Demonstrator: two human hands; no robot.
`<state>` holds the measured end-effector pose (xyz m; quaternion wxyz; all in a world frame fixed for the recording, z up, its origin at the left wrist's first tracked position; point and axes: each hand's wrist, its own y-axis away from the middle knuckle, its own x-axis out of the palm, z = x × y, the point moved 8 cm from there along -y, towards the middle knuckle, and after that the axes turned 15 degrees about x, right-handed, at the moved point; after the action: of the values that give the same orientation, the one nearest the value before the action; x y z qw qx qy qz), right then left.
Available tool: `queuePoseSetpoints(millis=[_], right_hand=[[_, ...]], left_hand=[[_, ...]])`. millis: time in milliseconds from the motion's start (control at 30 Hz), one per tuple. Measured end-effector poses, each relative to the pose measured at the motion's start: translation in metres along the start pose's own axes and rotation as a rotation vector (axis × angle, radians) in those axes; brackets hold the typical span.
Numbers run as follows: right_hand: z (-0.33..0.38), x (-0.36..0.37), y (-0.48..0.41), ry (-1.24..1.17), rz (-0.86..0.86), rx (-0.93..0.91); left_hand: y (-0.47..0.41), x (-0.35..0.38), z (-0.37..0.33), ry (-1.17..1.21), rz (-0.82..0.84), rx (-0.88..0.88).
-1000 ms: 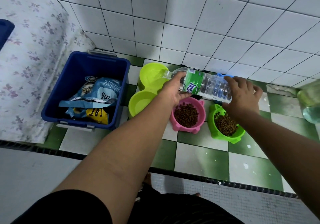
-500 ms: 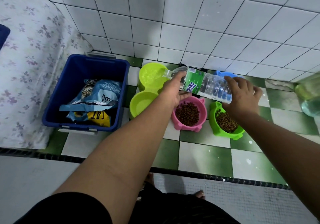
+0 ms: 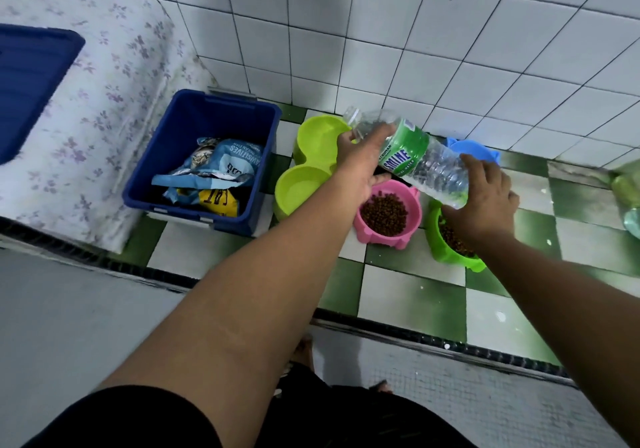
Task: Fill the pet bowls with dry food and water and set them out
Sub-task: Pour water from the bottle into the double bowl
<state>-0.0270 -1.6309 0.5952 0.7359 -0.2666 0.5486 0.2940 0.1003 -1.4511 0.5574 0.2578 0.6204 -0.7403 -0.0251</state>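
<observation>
A clear water bottle (image 3: 426, 161) with a green label lies nearly level in both my hands, its open mouth over the far cup of the lime double bowl (image 3: 313, 163). My left hand (image 3: 362, 167) grips the bottle near its neck. My right hand (image 3: 485, 198) grips its base. Below the bottle, a pink bowl (image 3: 412, 219) holds brown kibble. A green bowl (image 3: 446, 253) with kibble sits partly under my right wrist. A blue bowl (image 3: 474, 147) stands behind, by the wall.
A blue bin (image 3: 173, 156) with cat food bags (image 3: 211, 173) stands left of the bowls. A floral mattress (image 3: 93, 118) with a blue lid (image 3: 27, 83) lies further left. The tiled wall is close behind. A greenish container (image 3: 628, 201) sits at the right edge.
The bottle's mouth has lifted a little above the far lime cup and the bottle now slopes base-down. Both hands kept their hold. The camera moved closer.
</observation>
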Motion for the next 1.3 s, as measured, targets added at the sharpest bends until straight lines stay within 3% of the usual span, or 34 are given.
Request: queuePoseSetpoints(millis=[500,1300], right_hand=[[-0.028,-0.018,0.040,0.065,-0.018,-0.171],[-0.026,-0.012,0.055,0.187,-0.060,-0.250]], left_hand=[[0.072,-0.013,0.037,0.086,-0.096,0.005],[0.073,-0.039,0.071,0.030,-0.095,-0.100]])
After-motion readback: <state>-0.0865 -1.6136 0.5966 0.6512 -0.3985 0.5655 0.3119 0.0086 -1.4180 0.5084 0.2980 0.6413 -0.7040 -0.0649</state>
